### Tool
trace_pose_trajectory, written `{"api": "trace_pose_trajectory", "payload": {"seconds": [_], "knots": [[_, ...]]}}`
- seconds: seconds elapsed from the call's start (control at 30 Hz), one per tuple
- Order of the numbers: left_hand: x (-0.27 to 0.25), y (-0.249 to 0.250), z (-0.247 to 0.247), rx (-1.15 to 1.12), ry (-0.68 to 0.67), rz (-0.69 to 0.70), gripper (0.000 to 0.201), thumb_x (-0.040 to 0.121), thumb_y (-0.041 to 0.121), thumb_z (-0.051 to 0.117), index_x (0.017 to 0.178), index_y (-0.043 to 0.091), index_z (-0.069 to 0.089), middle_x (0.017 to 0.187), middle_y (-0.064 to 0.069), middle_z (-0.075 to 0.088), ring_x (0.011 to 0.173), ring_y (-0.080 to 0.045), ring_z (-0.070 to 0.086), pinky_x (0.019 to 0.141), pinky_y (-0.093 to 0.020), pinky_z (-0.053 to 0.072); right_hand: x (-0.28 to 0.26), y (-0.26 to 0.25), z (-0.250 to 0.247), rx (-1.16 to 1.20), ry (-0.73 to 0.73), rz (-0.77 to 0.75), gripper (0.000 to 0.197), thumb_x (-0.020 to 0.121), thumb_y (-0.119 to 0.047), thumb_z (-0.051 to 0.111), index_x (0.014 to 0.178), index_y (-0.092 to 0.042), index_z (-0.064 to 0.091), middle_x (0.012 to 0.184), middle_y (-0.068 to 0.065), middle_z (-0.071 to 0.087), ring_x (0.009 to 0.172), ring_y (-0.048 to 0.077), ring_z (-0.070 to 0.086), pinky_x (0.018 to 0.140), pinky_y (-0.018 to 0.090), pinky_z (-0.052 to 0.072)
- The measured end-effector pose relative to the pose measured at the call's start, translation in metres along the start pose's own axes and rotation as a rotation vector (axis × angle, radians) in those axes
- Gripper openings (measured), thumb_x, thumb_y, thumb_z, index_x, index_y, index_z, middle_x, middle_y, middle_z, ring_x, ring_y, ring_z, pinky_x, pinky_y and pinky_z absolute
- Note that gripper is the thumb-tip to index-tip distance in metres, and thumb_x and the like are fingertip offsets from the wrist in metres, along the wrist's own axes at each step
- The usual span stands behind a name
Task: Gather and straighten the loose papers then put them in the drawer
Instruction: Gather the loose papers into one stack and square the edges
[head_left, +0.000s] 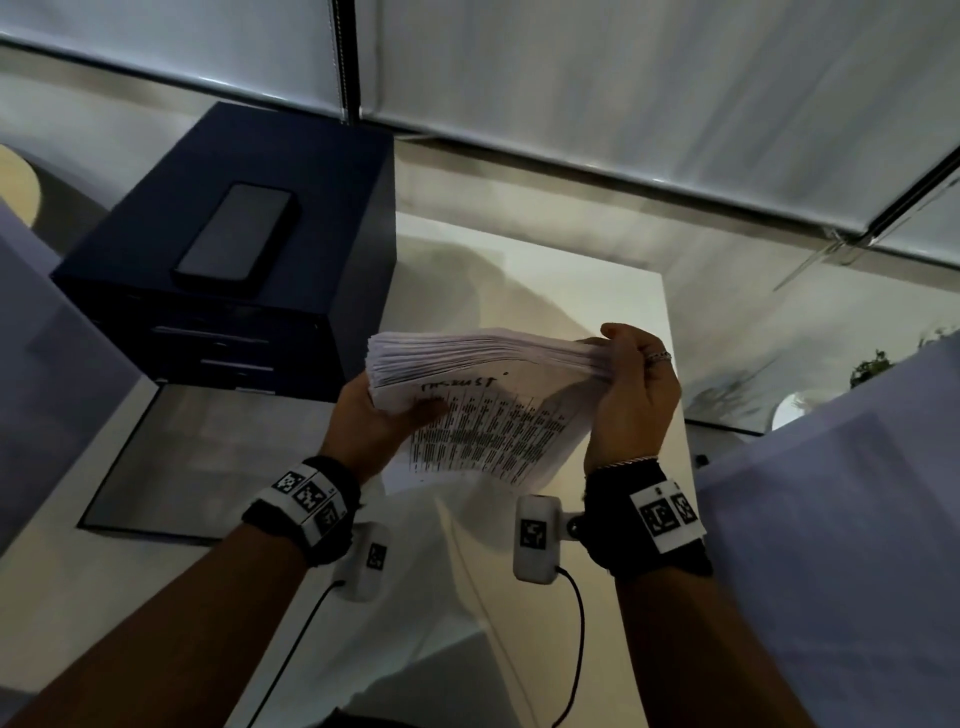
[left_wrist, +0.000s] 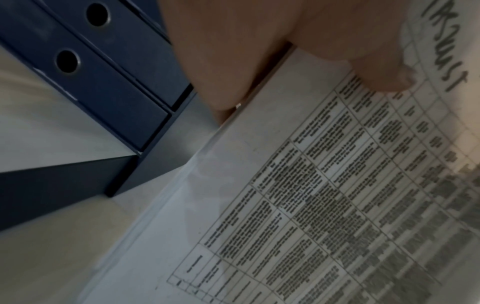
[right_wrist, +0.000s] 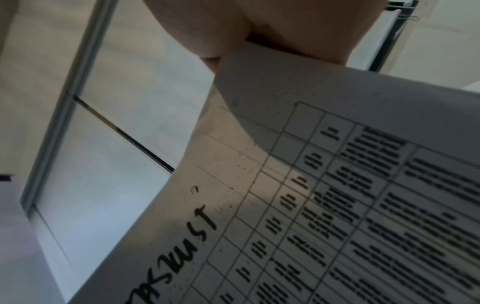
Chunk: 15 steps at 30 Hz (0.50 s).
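A thick stack of white papers (head_left: 483, 364) is held up above the white table (head_left: 597, 291), its long edge facing up and the sheets fanned. The front sheet shows a printed table with handwriting at the top (left_wrist: 324, 195) (right_wrist: 363, 195). My left hand (head_left: 374, 415) grips the stack's left end, thumb (left_wrist: 384, 67) on the front sheet. My right hand (head_left: 631, 384) grips the right end, fingers curled over the top edge. The dark blue drawer unit (head_left: 234, 270) stands at the table's left. Its lowest drawer (head_left: 171, 457) is pulled out and open.
A black phone (head_left: 239, 234) lies on top of the drawer unit. Two closed drawer fronts with round finger holes (left_wrist: 98, 61) show in the left wrist view. White roller blinds (head_left: 623, 78) hang behind the table. A plant (head_left: 872, 364) sits at the right.
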<state>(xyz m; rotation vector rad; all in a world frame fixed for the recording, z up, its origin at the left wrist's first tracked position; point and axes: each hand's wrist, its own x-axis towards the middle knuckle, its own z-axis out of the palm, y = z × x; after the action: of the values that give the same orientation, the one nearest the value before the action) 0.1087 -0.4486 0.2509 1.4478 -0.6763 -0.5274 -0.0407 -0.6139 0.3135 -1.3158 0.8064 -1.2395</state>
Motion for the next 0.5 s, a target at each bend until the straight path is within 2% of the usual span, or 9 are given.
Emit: {"api": "trace_pose_trajectory", "payload": {"seconds": [0.1, 0.17, 0.2, 0.27, 0.33, 0.4, 0.47, 0.5], "knots": [[0.001, 0.000, -0.001, -0.001, -0.018, 0.003, 0.040, 0.073, -0.004, 0.077, 0.098, 0.025, 0.066, 0.089, 0.027, 0.073, 0.086, 0.007, 0.068, 0.072, -0.008, 0.052, 0.003, 0.000, 0.002, -0.076, -0.004, 0.022, 0.010, 0.089, -0.011, 0.065, 0.084, -0.019, 0.067, 0.065, -0.007, 0.072, 0.068, 0.007, 0.067, 0.067, 0.018, 0.050], [0.002, -0.001, -0.002, -0.001, -0.022, 0.006, 0.039, 0.074, -0.003, 0.078, 0.098, 0.024, 0.066, 0.090, 0.026, 0.073, 0.087, 0.006, 0.069, 0.072, -0.009, 0.052, 0.004, 0.001, 0.003, -0.046, 0.033, 0.071, 0.015, 0.086, -0.007, 0.062, 0.085, -0.020, 0.069, 0.069, 0.001, 0.074, 0.073, 0.016, 0.069, 0.074, 0.027, 0.053], [0.003, -0.001, -0.002, -0.005, -0.018, 0.008, 0.038, 0.074, -0.003, 0.078, 0.100, 0.023, 0.066, 0.091, 0.025, 0.073, 0.088, 0.005, 0.069, 0.073, -0.010, 0.052, 0.004, 0.002, 0.004, -0.019, 0.049, 0.092, 0.015, 0.085, -0.009, 0.060, 0.086, -0.020, 0.069, 0.071, 0.004, 0.074, 0.075, 0.020, 0.069, 0.077, 0.032, 0.052], [0.003, -0.002, -0.001, -0.014, -0.011, 0.009, 0.037, 0.075, -0.001, 0.077, 0.104, 0.020, 0.066, 0.094, 0.022, 0.074, 0.091, 0.002, 0.070, 0.075, -0.012, 0.053, 0.001, 0.002, 0.005, 0.047, 0.019, 0.096, 0.011, 0.084, -0.017, 0.060, 0.092, -0.020, 0.068, 0.078, 0.008, 0.074, 0.078, 0.021, 0.068, 0.078, 0.034, 0.051], [0.004, -0.003, 0.000, -0.021, -0.004, 0.010, 0.035, 0.078, -0.002, 0.075, 0.104, 0.020, 0.066, 0.093, 0.024, 0.073, 0.090, 0.004, 0.069, 0.074, -0.011, 0.053, -0.002, 0.005, 0.001, 0.078, -0.082, 0.053, 0.031, 0.081, -0.027, 0.067, 0.109, -0.016, 0.061, 0.091, 0.012, 0.072, 0.084, 0.019, 0.068, 0.075, 0.027, 0.052], [0.006, -0.003, 0.000, -0.023, 0.008, 0.013, 0.033, 0.080, -0.002, 0.072, 0.103, 0.021, 0.065, 0.090, 0.028, 0.072, 0.087, 0.007, 0.068, 0.071, -0.009, 0.052, -0.005, 0.014, -0.008, 0.022, -0.203, 0.039, 0.064, 0.072, -0.023, 0.079, 0.126, -0.013, 0.048, 0.108, 0.015, 0.067, 0.092, 0.015, 0.067, 0.076, 0.023, 0.054], [0.008, -0.003, 0.002, -0.022, 0.027, 0.011, 0.033, 0.081, 0.001, 0.073, 0.103, 0.023, 0.065, 0.090, 0.026, 0.073, 0.088, 0.006, 0.068, 0.071, -0.011, 0.053, -0.009, 0.025, -0.012, -0.074, -0.252, 0.120, 0.082, 0.063, -0.008, 0.089, 0.132, -0.010, 0.043, 0.119, 0.012, 0.062, 0.101, 0.009, 0.066, 0.083, 0.027, 0.058], [0.010, -0.004, 0.004, -0.028, 0.045, 0.002, 0.032, 0.080, 0.004, 0.074, 0.103, 0.024, 0.065, 0.090, 0.023, 0.074, 0.089, 0.005, 0.069, 0.072, -0.012, 0.054, -0.011, 0.029, -0.012, -0.109, -0.251, 0.163, 0.082, 0.062, -0.005, 0.089, 0.132, -0.008, 0.045, 0.120, 0.011, 0.063, 0.103, 0.010, 0.066, 0.087, 0.033, 0.058]]}}
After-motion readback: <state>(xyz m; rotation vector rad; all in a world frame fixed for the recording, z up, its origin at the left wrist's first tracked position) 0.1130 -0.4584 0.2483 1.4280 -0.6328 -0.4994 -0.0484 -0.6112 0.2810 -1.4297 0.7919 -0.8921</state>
